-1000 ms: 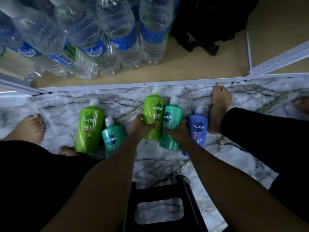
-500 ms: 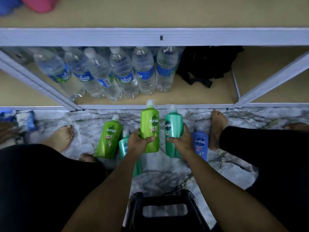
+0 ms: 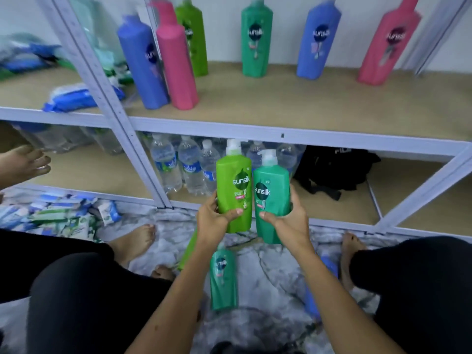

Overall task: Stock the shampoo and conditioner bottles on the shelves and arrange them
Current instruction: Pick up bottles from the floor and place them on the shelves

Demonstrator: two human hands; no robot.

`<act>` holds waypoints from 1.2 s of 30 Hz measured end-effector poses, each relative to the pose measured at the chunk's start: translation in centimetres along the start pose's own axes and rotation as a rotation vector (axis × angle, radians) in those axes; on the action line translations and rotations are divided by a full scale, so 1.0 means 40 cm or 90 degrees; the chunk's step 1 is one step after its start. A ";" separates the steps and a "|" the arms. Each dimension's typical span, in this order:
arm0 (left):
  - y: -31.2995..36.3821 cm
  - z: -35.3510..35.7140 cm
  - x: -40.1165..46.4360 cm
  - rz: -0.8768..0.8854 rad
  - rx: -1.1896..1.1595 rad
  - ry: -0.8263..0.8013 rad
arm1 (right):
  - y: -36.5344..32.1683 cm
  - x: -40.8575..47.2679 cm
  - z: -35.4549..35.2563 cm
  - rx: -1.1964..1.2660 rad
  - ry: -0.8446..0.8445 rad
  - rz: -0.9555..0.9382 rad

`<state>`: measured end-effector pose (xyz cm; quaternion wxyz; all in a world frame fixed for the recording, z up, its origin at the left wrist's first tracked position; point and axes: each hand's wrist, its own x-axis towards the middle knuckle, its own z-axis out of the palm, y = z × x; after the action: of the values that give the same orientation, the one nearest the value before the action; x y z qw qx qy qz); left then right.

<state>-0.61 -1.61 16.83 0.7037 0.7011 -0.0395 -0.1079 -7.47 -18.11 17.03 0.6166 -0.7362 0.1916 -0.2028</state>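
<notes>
My left hand [image 3: 213, 221] grips a light green Sunsilk bottle [image 3: 234, 185] upright, and my right hand [image 3: 287, 221] grips a teal Sunsilk bottle [image 3: 272, 192] beside it. Both are held in front of the lower shelf opening. Several Sunsilk bottles stand on the middle shelf [image 3: 281, 106]: a blue one [image 3: 143, 62] and a pink one [image 3: 176, 65] at the left, then green [image 3: 194, 37], teal [image 3: 256, 39], blue [image 3: 318, 42] and pink [image 3: 389, 44] at the back. On the marble floor lie a teal bottle [image 3: 223, 282], a partly hidden green bottle [image 3: 187, 251] and a blue bottle [image 3: 313, 297].
Water bottles [image 3: 178, 167] and a black bag [image 3: 334, 169] fill the bottom shelf. White metal uprights [image 3: 109, 98] frame the shelving. Packets [image 3: 56, 215] lie heaped on the floor at left, and another person's hand [image 3: 23, 162] reaches in there. My bare feet [image 3: 135, 241] flank the floor bottles.
Both hands have lifted the green and teal bottles off the floor to the height of the lower shelf. My view has tilted up, bringing the middle shelf with its bottles into sight.
</notes>
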 end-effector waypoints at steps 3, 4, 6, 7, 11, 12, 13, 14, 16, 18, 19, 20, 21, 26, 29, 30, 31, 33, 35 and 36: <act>0.099 -0.012 0.031 0.075 -0.010 0.004 | -0.096 0.046 0.010 0.029 0.002 -0.069; 0.128 -0.014 0.049 0.101 -0.008 0.008 | -0.130 0.062 0.013 0.040 0.004 -0.088; 0.185 -0.014 0.091 0.149 -0.004 0.022 | -0.198 0.097 0.016 0.047 0.012 -0.126; 0.214 -0.012 0.114 0.172 -0.002 0.030 | -0.229 0.116 0.015 0.045 0.018 -0.151; 0.339 0.018 0.215 0.268 0.005 0.078 | -0.339 0.218 0.025 0.045 0.063 -0.224; 0.368 0.028 0.241 0.285 0.015 0.090 | -0.361 0.249 0.031 0.048 0.082 -0.231; 0.394 0.036 0.268 0.296 0.029 0.103 | -0.380 0.280 0.037 0.048 0.100 -0.235; 0.412 0.044 0.297 0.303 0.045 0.115 | -0.393 0.311 0.044 0.043 0.117 -0.237; 0.424 0.056 0.356 0.299 0.080 0.130 | -0.402 0.363 0.059 0.024 0.141 -0.234; 0.413 0.065 0.406 0.285 0.103 0.143 | -0.386 0.410 0.073 0.012 0.150 -0.226; 0.404 0.068 0.425 0.279 0.102 0.152 | -0.374 0.431 0.082 0.009 0.154 -0.223; 0.395 0.072 0.442 0.275 0.099 0.162 | -0.362 0.452 0.092 0.005 0.158 -0.224; 0.387 0.075 0.459 0.277 0.099 0.172 | -0.352 0.471 0.103 0.001 0.163 -0.230; 0.362 0.097 0.533 0.295 0.231 0.228 | -0.338 0.560 0.157 -0.029 0.189 -0.240; 0.359 0.112 0.569 0.290 0.302 0.265 | -0.326 0.603 0.173 -0.040 0.162 -0.231; 0.363 0.115 0.578 0.283 0.312 0.271 | -0.318 0.613 0.174 -0.046 0.141 -0.223; 0.366 0.117 0.590 0.275 0.323 0.273 | -0.311 0.621 0.174 -0.053 0.116 -0.211; 0.372 0.117 0.608 0.242 0.367 0.261 | -0.297 0.634 0.172 -0.074 0.077 -0.191; 0.373 0.116 0.611 0.212 0.412 0.243 | -0.294 0.635 0.171 -0.100 0.067 -0.184; 0.372 0.116 0.609 0.204 0.424 0.239 | -0.296 0.632 0.171 -0.115 0.069 -0.176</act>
<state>23.60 -11.30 29.36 0.4414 0.8830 -0.0522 0.1512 17.90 -23.90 29.21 0.5031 -0.7957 0.1388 -0.3075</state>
